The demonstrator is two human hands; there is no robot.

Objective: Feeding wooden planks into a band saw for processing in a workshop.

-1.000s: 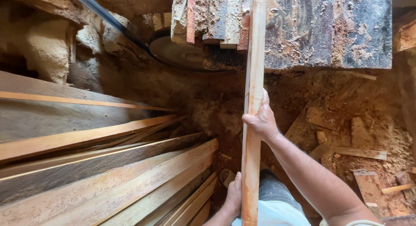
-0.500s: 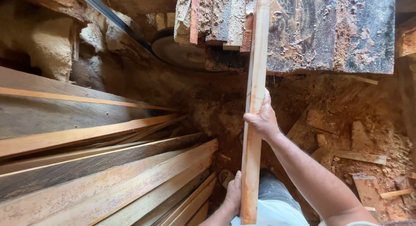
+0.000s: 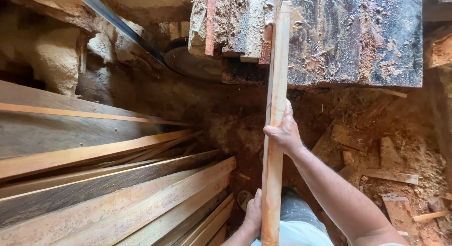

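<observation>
Right hand (image 3: 284,133) was wrapped around the middle of a long narrow wooden strip (image 3: 275,86), fingers closed on it. Left hand (image 3: 254,213) clasped the strip's near end, low in the view. The strip ran away from the person, its far end resting on the sawdust-caked saw table (image 3: 358,38), just right of the circular blade (image 3: 193,64). Stacked planks (image 3: 108,199) lay to the left; offcuts (image 3: 391,175) littered the sawdust floor at right
</observation>
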